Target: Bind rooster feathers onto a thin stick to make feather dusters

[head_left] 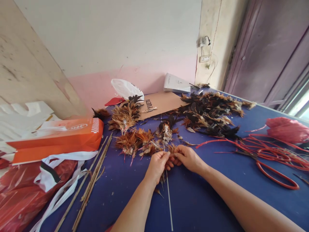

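Note:
My left hand (158,163) and my right hand (187,157) meet at the middle of the blue table (207,199), fingers pinched together on a small bunch of brown feathers (171,149). A thin pale stick (169,199) runs from under the hands toward me. Just beyond the hands lie several bundles of orange-brown feathers (135,141). A large loose heap of dark and brown feathers (210,112) lies further back on the right.
Thin bamboo sticks (91,183) lie at the left. An orange bag (60,137) and red plastic bags (21,193) crowd the left edge. Red straps (265,151) and red-handled scissors (275,175) lie at the right. A cardboard envelope (161,103) and white bags lean by the wall.

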Available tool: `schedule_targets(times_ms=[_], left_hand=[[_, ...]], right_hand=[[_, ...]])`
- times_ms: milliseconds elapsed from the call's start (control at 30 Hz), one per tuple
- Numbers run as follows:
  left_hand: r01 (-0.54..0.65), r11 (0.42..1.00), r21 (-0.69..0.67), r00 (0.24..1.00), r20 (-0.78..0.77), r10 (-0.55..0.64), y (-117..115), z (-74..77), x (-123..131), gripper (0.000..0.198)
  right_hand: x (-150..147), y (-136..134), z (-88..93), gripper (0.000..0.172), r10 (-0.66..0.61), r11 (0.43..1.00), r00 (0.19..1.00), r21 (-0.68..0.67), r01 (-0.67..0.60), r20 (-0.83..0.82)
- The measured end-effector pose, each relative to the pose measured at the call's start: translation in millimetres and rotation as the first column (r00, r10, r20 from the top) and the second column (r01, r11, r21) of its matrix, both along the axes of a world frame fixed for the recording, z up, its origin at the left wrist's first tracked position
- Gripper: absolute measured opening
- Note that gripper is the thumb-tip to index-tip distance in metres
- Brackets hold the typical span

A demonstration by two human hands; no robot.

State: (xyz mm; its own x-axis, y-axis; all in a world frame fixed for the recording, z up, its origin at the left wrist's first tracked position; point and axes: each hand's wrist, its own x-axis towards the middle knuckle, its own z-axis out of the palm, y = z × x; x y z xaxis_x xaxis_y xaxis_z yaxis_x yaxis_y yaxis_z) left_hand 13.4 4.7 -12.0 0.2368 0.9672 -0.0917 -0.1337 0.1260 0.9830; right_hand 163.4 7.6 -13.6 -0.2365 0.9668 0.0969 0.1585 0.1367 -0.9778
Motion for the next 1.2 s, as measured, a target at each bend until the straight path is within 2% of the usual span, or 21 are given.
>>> schedule_targets(times_ms=[167, 467, 567, 800, 933, 1200], left_hand=[[-0.006, 1.000, -0.028, 1.000, -0.029, 0.005, 2, 0.0, 0, 0.025], [0.012, 0.998, 0.057, 0.943, -0.332, 0.008, 0, 4.1, -2, 0.018], [0.023, 0.996, 0.089, 0.922, -0.387, 0.013, 0, 5.1, -3, 0.015], [0.028, 0.998, 0.060, 0.963, -0.269, -0.011, 2, 6.5, -6, 0.019], [0.048, 0.997, 0.052, 0.968, -0.247, -0.033, 2, 7.6, -6, 0.016], [0.092, 0.994, 0.058, 0.953, -0.295, -0.070, 2, 8.1, -6, 0.015]], right_hand=[[1, 2, -0.3, 0.013, 0.021, 0.997, 1.000, -0.074, -0.022, -0.013], [-1, -1, 1.1, 0.010, 0.058, 0.998, 0.998, -0.021, -0.058, 0.025], [0, -1, 3.1, 0.010, 0.088, 0.996, 0.996, -0.014, -0.088, 0.028], [4, 0, 12.6, 0.021, 0.114, 0.970, 0.992, -0.208, -0.122, -0.050], [4, -2, 12.6, 0.019, 0.156, 0.967, 0.988, -0.204, -0.154, -0.006], [1, -1, 5.4, 0.012, 0.096, 0.977, 0.995, -0.187, -0.098, -0.020]])
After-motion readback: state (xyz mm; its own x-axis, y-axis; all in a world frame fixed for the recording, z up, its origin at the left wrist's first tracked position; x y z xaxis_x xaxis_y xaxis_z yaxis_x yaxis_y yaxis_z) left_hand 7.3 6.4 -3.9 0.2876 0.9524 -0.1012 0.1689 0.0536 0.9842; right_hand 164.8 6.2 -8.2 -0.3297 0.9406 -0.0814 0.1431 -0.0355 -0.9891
